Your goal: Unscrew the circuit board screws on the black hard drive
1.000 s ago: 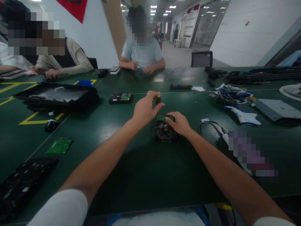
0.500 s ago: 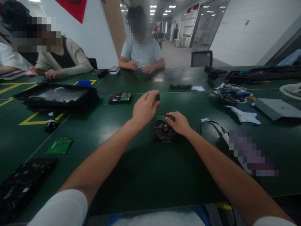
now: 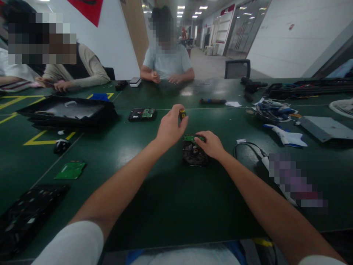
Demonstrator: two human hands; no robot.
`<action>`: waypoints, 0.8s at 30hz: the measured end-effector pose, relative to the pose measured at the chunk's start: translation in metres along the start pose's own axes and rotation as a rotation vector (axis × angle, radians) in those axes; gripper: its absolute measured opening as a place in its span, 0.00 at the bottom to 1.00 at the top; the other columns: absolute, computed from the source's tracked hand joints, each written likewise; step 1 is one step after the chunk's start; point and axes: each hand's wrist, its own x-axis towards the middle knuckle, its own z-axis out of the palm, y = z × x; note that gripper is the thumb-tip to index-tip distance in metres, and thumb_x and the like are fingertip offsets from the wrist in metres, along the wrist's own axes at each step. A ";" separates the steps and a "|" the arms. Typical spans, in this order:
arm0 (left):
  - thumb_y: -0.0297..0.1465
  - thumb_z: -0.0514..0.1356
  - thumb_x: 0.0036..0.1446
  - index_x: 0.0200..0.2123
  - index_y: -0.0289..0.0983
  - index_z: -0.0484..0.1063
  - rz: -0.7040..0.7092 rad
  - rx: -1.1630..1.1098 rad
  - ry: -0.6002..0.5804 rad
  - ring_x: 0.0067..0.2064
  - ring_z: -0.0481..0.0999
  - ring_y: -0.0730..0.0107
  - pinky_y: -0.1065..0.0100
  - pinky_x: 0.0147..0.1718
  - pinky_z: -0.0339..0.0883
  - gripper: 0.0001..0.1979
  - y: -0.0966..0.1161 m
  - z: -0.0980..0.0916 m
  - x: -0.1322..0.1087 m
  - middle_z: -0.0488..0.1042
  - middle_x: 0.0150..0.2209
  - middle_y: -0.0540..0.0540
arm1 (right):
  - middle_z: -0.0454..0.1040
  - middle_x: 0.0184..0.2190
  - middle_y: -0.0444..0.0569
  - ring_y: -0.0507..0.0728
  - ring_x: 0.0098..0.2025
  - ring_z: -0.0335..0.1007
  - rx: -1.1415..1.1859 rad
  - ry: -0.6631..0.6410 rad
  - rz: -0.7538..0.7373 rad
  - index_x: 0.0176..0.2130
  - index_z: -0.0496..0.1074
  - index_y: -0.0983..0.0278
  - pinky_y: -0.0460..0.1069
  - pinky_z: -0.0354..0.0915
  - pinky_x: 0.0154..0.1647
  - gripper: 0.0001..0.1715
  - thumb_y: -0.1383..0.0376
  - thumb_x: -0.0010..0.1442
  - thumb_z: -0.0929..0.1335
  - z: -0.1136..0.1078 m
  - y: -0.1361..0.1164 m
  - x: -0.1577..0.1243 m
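Observation:
My left hand is closed on a small dark tool with a yellow end, held between thumb and fingers above the far side of a hard drive. The black hard drive lies flat on the green table, with a green circuit board at its far end. My right hand rests on the drive's far right corner, thumb and fingers curved round that edge. The tool's lower part is hard to make out.
Another drive lies beyond my left hand. Black trays, a green board and a dark panel are on the left. A cable and a metal box are right. A person sits opposite.
My left hand has tilted the small tool slightly, so its yellow end now shows. My right hand and the hard drive keep their places; the whole view has shifted slightly.

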 end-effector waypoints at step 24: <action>0.29 0.64 0.68 0.54 0.43 0.73 0.036 0.107 0.018 0.53 0.79 0.56 0.56 0.52 0.77 0.13 0.004 -0.004 0.000 0.78 0.52 0.41 | 0.80 0.53 0.54 0.63 0.55 0.76 0.006 0.005 -0.010 0.56 0.79 0.58 0.56 0.69 0.57 0.19 0.53 0.74 0.68 0.000 0.000 0.000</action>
